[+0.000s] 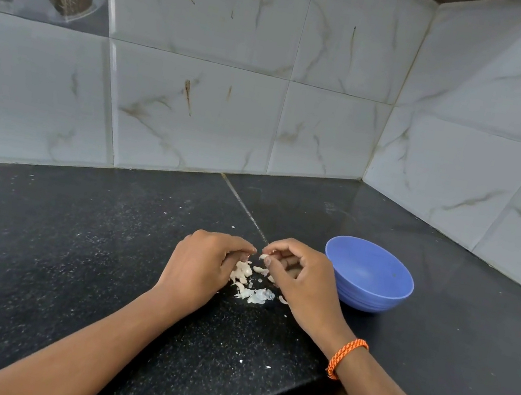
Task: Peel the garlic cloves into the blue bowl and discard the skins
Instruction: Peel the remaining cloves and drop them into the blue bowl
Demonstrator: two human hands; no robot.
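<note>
A person's right hand (pixel 298 279) pinches a small garlic clove (pixel 263 257) between thumb and fingertips above a dark stone counter (pixel 68 250), while the left hand (pixel 201 267) curls its fingers down over the loose cloves and skins (pixel 251 282) heaped between the two hands; whether it actually grips one cannot be told. The blue bowl (pixel 372 286) sits just beyond the right hand, on its outer side, and appears to hold nothing. An orange braided band (pixel 346 357) circles the right wrist. The risk from here: papery skins cling to fingertips and may drop into the bowl with a clove, or a slick peeled clove may slip and skid across the counter.
</note>
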